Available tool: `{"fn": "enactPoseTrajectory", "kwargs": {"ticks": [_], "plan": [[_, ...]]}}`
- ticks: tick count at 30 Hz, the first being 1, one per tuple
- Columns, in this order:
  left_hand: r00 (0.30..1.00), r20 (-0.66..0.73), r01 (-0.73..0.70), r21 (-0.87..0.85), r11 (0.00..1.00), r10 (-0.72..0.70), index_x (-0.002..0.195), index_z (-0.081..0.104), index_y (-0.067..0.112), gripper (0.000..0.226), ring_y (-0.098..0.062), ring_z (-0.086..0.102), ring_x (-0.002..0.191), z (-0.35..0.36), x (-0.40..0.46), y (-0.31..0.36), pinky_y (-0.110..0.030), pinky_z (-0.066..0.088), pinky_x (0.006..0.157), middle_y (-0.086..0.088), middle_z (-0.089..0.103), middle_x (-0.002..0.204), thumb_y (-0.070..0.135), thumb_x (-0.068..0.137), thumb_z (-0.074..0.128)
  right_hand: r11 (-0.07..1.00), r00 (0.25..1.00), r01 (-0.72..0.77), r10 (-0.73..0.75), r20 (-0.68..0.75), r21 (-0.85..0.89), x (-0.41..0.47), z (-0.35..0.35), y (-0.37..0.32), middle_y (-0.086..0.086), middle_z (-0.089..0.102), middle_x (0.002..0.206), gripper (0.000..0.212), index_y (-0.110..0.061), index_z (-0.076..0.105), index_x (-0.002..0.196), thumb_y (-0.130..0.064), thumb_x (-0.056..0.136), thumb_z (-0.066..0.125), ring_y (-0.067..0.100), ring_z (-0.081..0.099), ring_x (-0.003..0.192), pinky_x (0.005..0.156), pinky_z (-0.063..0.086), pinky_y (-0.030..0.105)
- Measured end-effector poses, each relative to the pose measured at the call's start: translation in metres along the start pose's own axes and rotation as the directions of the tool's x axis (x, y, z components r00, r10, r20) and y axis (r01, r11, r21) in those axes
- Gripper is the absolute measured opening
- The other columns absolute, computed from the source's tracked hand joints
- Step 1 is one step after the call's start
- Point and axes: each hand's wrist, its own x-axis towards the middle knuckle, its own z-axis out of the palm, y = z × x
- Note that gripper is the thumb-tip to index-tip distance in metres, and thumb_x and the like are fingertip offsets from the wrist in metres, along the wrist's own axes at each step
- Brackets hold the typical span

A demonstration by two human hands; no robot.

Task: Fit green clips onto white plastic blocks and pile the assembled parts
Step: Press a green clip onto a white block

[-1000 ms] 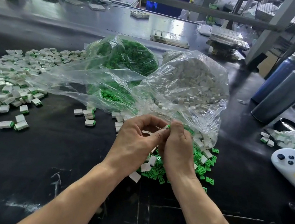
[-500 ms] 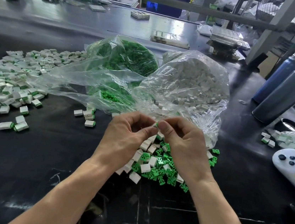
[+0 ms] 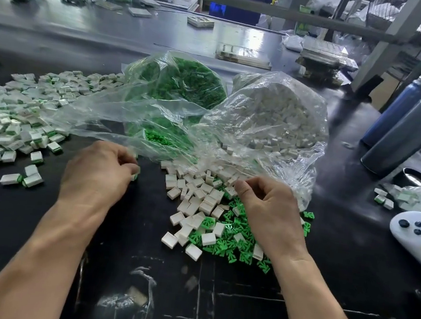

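Heaps of assembled parts point(image 3: 10, 119) far left; loose white blocks point(image 3: 194, 199) and green clips point(image 3: 230, 244) remaining. Left hand point(image 3: 96, 174) fingers pinching finished piece point(image 3: 135, 176); right hand point(image 3: 269, 209) curled, contents unclear.

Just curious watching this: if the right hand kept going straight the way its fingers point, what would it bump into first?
Probably the loose white blocks just past the right hand; depth is hard to judge.
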Motion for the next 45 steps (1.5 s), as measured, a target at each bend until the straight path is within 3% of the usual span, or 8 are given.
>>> {"fn": "enactPoseTrajectory", "kwargs": {"ticks": [5,9,13,19,24,29,38,45], "plan": [[0.998,-0.057,0.03,0.073,0.997,-0.025,0.075,0.069,0.034,0.019,-0.025,0.07,0.091,-0.002,0.003,-0.003,-0.037,0.056,0.084,0.005,0.077,0.094,0.028,0.089,0.081,0.998,1.0,0.011,-0.01,0.014,-0.068,0.0,-0.001,0.0,-0.01,0.068,0.075,0.024,-0.028,0.071,0.081,-0.044,0.098,0.068,0.009,0.064,0.074,0.073,0.058,0.039],[0.998,-0.055,-0.024,0.068,0.997,0.027,0.077,0.066,0.034,0.019,-0.024,0.068,0.089,0.002,0.0,0.003,-0.036,0.053,0.08,0.004,0.075,0.095,0.028,0.09,0.08,0.993,0.999,0.018,-0.014,0.034,-0.113,0.001,-0.002,0.003,-0.013,0.064,0.071,0.025,-0.029,0.07,0.078,-0.044,0.098,0.069,0.006,0.06,0.069,0.069,0.052,0.035],[0.99,0.121,-0.064,-0.105,0.992,0.076,0.073,0.072,0.031,0.018,-0.002,0.063,0.072,0.008,-0.008,0.014,-0.021,0.043,0.062,0.018,0.07,0.073,0.027,0.087,0.084,0.982,0.997,-0.009,0.023,0.072,-0.189,0.001,-0.005,0.002,-0.018,0.065,0.075,0.019,-0.031,0.076,0.086,-0.047,0.095,0.071,-0.001,0.06,0.073,0.07,0.048,0.027],[0.946,0.31,-0.044,-0.155,0.987,0.09,0.075,0.077,0.029,0.015,-0.007,0.071,0.075,0.015,-0.02,0.02,-0.028,0.056,0.072,0.014,0.075,0.069,0.033,0.077,0.092,0.975,0.991,-0.022,0.051,0.123,-0.223,0.001,-0.013,0.0,-0.021,0.07,0.086,0.006,-0.035,0.079,0.09,-0.041,0.091,0.078,0.0,0.065,0.086,0.09,0.057,0.037],[0.951,0.303,-0.051,-0.065,0.997,0.068,0.075,0.075,0.031,0.019,-0.008,0.07,0.078,0.019,-0.024,0.025,-0.035,0.059,0.08,0.015,0.073,0.076,0.04,0.075,0.092,0.959,0.975,-0.001,0.064,0.213,-0.284,-0.001,-0.017,-0.003,-0.025,0.067,0.092,0.003,-0.041,0.078,0.09,-0.038,0.09,0.08,-0.005,0.059,0.082,0.077,0.046,0.018],[0.95,0.295,-0.101,-0.014,0.995,0.1,0.079,0.073,0.032,0.016,-0.005,0.067,0.082,0.021,-0.027,0.028,-0.036,0.059,0.086,0.016,0.072,0.082,0.04,0.082,0.087,0.904,0.972,0.084,0.02,0.236,-0.42,-0.003,-0.01,-0.005,-0.02,0.06,0.094,0.005,-0.042,0.077,0.097,-0.043,0.092,0.076,0.001,0.055,0.091,0.087,0.045,0.028],[0.954,0.247,-0.178,0.01,0.984,0.17,0.081,0.064,0.036,0.017,-0.005,0.064,0.084,0.026,-0.029,0.026,-0.036,0.057,0.085,0.018,0.067,0.085,0.041,0.088,0.079,0.822,0.965,0.167,-0.022,0.263,-0.545,-0.003,-0.001,-0.008,-0.024,0.049,0.095,0.017,-0.044,0.074,0.112,-0.042,0.096,0.071,0.001,0.048,0.096,0.089,0.033,0.023],[0.961,0.213,-0.16,-0.097,0.982,0.177,0.084,0.065,0.034,0.017,0.0,0.065,0.077,0.025,-0.028,0.024,-0.029,0.054,0.072,0.016,0.07,0.079,0.039,0.087,0.081,0.819,0.959,0.185,-0.029,0.284,-0.543,-0.003,-0.003,-0.008,-0.021,0.053,0.101,0.007,-0.039,0.072,0.103,-0.042,0.096,0.071,0.003,0.05,0.096,0.089,0.034,0.023]]}}
